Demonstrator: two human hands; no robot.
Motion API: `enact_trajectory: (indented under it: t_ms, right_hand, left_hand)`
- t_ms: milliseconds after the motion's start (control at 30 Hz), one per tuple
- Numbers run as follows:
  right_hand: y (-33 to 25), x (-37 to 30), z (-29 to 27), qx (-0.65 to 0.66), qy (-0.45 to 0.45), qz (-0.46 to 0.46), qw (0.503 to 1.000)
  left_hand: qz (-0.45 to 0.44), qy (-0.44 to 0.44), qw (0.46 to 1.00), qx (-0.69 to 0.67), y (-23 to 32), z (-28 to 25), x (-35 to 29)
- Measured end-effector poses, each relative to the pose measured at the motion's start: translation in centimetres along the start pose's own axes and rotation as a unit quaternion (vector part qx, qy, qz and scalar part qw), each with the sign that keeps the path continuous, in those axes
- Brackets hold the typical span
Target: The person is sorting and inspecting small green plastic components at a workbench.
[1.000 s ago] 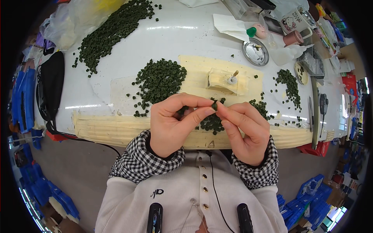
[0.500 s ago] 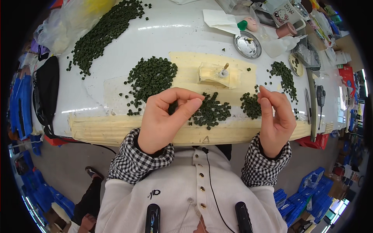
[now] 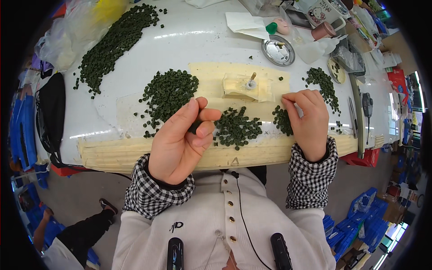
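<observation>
Keep the left hand [image 3: 177,146], left of the frame's centre, loosely curled and steady; its thumb stands slightly apart from the bent fingers, and a dark green patch shows in the gap, though whether this is a held piece or the heap behind cannot be told. Nearby at centre, the middle heap [image 3: 237,128] of small green cups lies beside this hand. Right of centre, the right hand [image 3: 310,123] is bent over the right heap [image 3: 282,120], thumb and forefinger tips close together; a piece between them cannot be confirmed. Pinch one cup at a time, lightly by its rim, to avoid crushing it or dragging its neighbours. Farther up, keep the right sleeve [image 3: 310,173] clear of the loose cups and both wrists clear of the block [image 3: 240,86] on the surface [image 3: 193,49].
</observation>
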State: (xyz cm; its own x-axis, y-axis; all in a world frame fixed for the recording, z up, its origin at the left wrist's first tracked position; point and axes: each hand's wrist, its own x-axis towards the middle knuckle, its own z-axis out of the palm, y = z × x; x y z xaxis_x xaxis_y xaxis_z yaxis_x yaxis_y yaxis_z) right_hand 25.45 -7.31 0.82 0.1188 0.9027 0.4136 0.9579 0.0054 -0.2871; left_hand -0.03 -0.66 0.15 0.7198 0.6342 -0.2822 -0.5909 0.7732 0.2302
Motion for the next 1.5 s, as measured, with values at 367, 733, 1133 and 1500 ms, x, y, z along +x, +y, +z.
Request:
enact_trajectory:
  t_ms: [367, 733, 1133, 1500]
  right_hand:
    - [-0.3, 0.0, 0.1, -0.042, 0.001, -0.024, 0.999]
    - [-5.2, -0.4, -1.4, 0.28, 0.04, 0.036, 0.958]
    - [-8.0, -0.5, 0.9, 0.471, 0.017, 0.11, 0.875]
    - [-7.9, -0.9, 1.1, 0.532, 0.002, 0.158, 0.832]
  left_hand:
    - [0.0, 0.011, 0.997, 0.079, -0.4, 0.7, 0.3]
    - [0.006, 0.021, 0.991, 0.131, -1.0, 0.6, 0.6]
    - [0.034, 0.009, 0.987, 0.156, -1.4, 0.3, 1.1]
    - [0.055, 0.017, 0.968, 0.245, -1.6, 0.3, 1.1]
